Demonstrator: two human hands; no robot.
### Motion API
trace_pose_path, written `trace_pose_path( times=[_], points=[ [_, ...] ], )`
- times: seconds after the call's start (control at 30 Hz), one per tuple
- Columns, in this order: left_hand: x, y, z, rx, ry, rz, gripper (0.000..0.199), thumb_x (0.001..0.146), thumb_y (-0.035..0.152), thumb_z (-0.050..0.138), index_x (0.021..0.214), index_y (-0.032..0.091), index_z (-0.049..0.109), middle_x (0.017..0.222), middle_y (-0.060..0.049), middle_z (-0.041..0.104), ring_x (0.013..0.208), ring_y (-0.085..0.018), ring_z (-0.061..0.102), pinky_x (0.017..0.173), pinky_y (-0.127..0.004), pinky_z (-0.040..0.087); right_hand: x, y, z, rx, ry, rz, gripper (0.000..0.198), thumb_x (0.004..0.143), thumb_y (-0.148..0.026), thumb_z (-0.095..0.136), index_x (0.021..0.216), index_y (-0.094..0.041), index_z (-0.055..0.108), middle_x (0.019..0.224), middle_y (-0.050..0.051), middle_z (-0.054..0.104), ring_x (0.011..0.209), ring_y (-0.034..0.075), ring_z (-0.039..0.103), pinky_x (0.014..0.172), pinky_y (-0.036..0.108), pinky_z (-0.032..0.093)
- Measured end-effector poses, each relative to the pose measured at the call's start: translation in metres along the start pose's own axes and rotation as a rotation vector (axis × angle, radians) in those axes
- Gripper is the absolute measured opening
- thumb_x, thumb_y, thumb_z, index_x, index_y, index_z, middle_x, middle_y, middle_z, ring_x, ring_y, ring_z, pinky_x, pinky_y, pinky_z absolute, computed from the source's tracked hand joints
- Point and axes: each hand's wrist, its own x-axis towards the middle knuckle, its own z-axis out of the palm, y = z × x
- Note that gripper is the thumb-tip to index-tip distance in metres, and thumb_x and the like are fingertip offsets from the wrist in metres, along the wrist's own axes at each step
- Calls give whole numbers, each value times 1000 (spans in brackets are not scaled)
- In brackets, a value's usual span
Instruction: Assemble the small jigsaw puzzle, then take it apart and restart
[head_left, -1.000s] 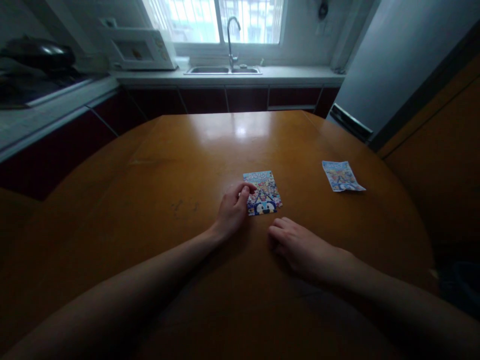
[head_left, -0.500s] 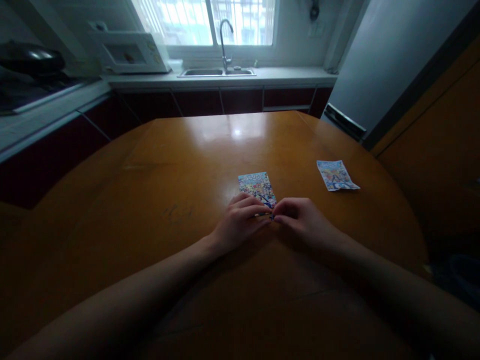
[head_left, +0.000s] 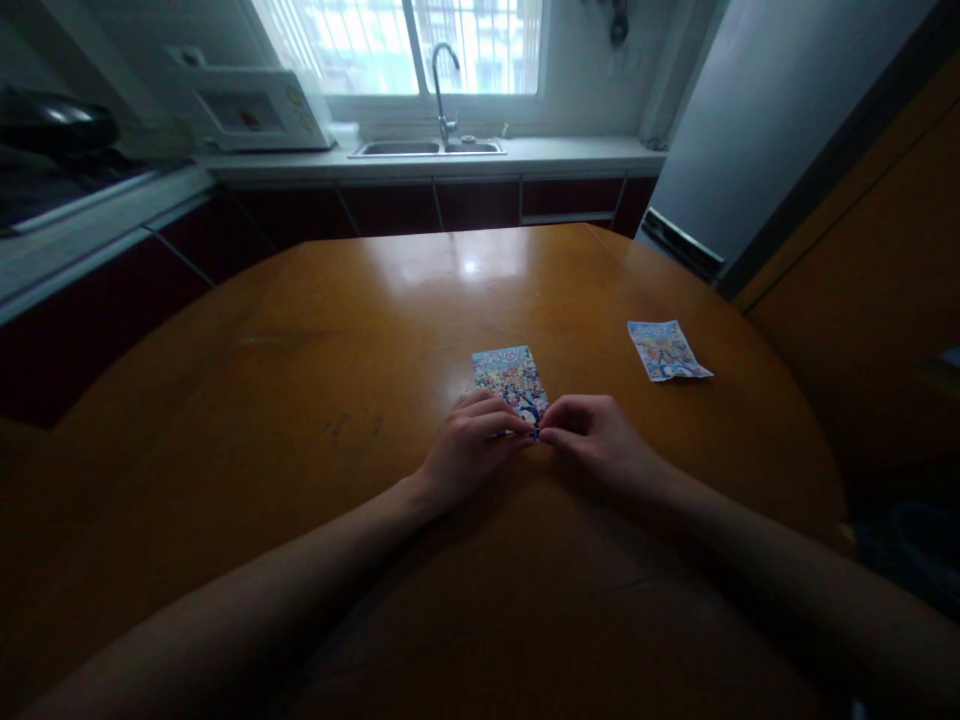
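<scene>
Left hand: bare left hand [head_left: 466, 442], lying low across the near edge of the panel, thumb and fingers reaching toward the panel's near right corner; narrow gap between thumb and fingers, panel edge seemingly between them, cannot tell how firmly held.
Right hand: bare right hand [head_left: 600, 442], thumb and forefinger drawn close at that corner, nearly meeting the left fingertips; narrow pinch, cannot tell whether a loose piece is in it.
Blue bit: small dark-blue scrap of picture [head_left: 536, 433] visible between the two sets of fingertips; part of the panel or separate, too small to tell.
Panel: small rectangular multicoloured picture panel with a pale-blue top strip [head_left: 510, 370], apparently a jigsaw, flat near the middle of the table, near edge mostly hidden by the left hand.
Change: a second ago the left hand is at the panel's left side and the right hand is apart from it; now both meet at the near right corner. Reading: the work is concentrated on that corner, the left hand probably steadying.
Sheet: creased pale-blue printed paper sheet [head_left: 666, 350], toward the table's right edge, well apart from the hands.
Room: glossy brown wooden table [head_left: 360, 310], its surface running from panel to rounded left edge and straight far edge; sideways room to the right is bounded by the sheet. Near edge not discernible.
Beyond far edge: dark-red cabinets [head_left: 394, 208] under a white counter [head_left: 570, 148].
</scene>
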Motion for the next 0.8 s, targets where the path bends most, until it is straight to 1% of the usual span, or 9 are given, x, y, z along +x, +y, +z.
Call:
trace_pose_path(
  times=[0.2, 0.33, 0.43, 0.53, 0.67, 0.8],
  points=[
    [1, 2, -1, 16, -34, -14, 14, 96, 34, 69, 88, 24, 74, 83, 0, 76, 78, -15, 65, 75, -32, 47, 1, 0, -1, -3, -3, 1, 10, 84, -27, 72, 80, -18, 71, 78, 4, 71, 74, 17, 63, 71, 32, 50],
    [-1, 2, -1, 23, -49, -47, 13, 96, 33, 68, 89, 25, 75, 84, 0, 76, 78, -16, 65, 75, -33, 47, 2, 1, -1, 2, -6, 15, 10, 85, -27, 72, 81, -18, 71, 78, 4, 72, 73, 17, 63, 70, 32, 50],
    [-2, 1, -2, 48, -58, -82, 12, 95, 32, 68, 88, 25, 75, 84, -1, 75, 78, -17, 64, 75, -34, 46, 1, 2, -2, 3, -15, -8, 10, 86, -28, 73, 84, -18, 71, 81, 4, 72, 77, 18, 64, 73, 33, 52],
    [-3, 1, -1, 59, -40, -88, 9, 93, 29, 70, 88, 24, 75, 83, -1, 74, 79, -17, 64, 74, -33, 46, 0, 4, -4, -62, -21, -103, 12, 87, -29, 74, 91, -18, 71, 87, 5, 71, 80, 17, 64, 74, 32, 53],
    [-3, 0, -1, 56, -5, -83, 5, 91, 25, 72, 88, 22, 74, 82, -1, 73, 78, -17, 63, 73, -32, 47, 0, 6, -9, -211, -38, -312, 11, 90, -27, 72, 97, -20, 71, 100, 6, 68, 83, 17, 62, 75, 33, 53],
    [-2, 1, 0, 55, 2, -81, 3, 90, 24, 72, 88, 23, 74, 82, -1, 73, 77, -16, 63, 73, -32, 47, 1, 7, -11, -240, -56, -409, 7, 93, -25, 66, 96, -21, 71, 102, 7, 67, 88, 18, 63, 77, 34, 54]
  ],
)
